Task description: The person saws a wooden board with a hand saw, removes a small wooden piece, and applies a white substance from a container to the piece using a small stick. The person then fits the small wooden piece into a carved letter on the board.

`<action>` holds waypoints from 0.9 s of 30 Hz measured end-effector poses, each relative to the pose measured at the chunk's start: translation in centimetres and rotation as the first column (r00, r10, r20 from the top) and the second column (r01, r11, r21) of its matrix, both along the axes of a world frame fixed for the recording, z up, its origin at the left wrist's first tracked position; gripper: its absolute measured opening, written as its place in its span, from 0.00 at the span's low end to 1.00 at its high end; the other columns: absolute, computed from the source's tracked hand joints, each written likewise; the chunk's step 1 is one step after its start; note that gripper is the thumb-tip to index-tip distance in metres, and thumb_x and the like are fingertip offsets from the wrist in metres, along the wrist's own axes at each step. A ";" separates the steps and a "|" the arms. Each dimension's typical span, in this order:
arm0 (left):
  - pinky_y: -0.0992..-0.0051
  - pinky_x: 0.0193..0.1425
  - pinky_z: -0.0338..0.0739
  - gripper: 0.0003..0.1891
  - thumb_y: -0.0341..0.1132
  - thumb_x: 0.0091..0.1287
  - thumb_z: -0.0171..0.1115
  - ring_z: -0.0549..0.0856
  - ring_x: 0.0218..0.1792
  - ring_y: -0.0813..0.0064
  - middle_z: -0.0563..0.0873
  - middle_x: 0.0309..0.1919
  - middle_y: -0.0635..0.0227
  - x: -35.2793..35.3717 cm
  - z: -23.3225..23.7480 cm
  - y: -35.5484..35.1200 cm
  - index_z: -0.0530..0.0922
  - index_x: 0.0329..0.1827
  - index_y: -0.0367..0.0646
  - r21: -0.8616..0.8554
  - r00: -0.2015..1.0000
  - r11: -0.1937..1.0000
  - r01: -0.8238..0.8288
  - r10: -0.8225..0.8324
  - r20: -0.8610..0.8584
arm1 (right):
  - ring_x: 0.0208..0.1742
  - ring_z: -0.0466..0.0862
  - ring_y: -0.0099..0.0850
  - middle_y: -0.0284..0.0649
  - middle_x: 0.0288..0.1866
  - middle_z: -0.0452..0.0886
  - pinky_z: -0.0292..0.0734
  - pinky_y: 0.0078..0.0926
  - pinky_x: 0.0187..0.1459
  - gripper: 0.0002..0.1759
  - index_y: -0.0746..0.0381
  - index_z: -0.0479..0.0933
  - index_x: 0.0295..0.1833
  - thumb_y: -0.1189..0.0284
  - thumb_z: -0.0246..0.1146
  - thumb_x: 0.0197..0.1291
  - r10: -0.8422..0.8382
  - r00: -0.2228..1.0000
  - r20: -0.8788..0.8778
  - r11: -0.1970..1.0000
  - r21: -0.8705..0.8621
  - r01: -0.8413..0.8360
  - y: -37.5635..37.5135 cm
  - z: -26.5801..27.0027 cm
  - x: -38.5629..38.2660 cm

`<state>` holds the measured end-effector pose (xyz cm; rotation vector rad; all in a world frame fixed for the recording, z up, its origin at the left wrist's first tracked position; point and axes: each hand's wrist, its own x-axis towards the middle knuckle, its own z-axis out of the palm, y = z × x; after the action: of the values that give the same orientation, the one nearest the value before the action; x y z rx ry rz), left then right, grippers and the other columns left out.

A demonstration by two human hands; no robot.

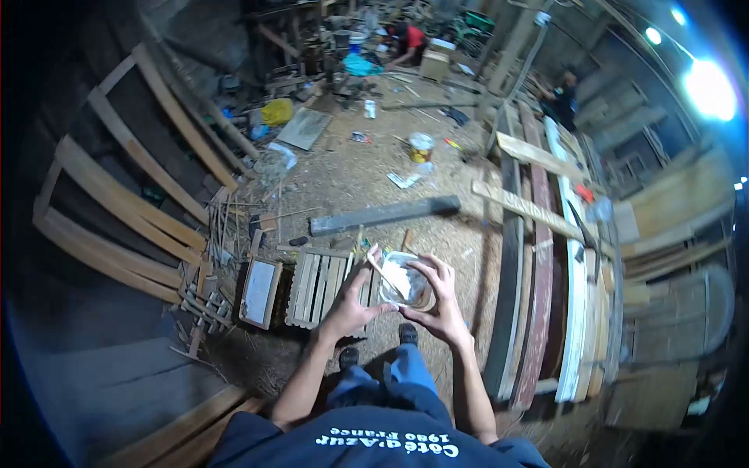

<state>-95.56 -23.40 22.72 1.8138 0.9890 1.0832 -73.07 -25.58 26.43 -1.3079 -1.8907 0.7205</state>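
In front of my body, a small see-through tub (422, 295) with white stuff inside sits between my two hands. My left hand (353, 308) curls round its left side, thumb low near the front and fingers up by the rim. On the opposite side my right hand (441, 306) wraps the tub, fingers bent over the rim and thumb below. A thin wooden stick (382, 273) leans in the tub, its upper end beside my left fingertips. A slatted wooden piece (316, 287) stands on the floor, left of my left hand.
A dark beam (382, 214) lies across the shavings-covered floor ahead. Long boards (538, 296) rest in a stack at right. Curved wooden frames (117, 203) lean at left. A white bucket (421, 147) stands farther off. Two other people (412, 40) are at the back.
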 end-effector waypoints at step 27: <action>0.60 0.82 0.67 0.62 0.31 0.46 0.87 0.74 0.78 0.57 0.73 0.78 0.51 27.8 0.7 -0.1 0.58 0.87 0.41 -0.190 0.916 0.900 0.393 -0.400 0.002 | 0.66 0.82 0.52 0.52 0.65 0.82 0.76 0.47 0.67 0.17 0.60 0.88 0.51 0.65 0.75 0.58 -0.524 0.832 -0.182 0.841 0.046 0.540 -6.6 -0.5 23.3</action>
<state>-67.73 -23.53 23.41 1.7831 0.6724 0.6828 -49.74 -32.17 25.97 -1.5664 -1.3128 0.4192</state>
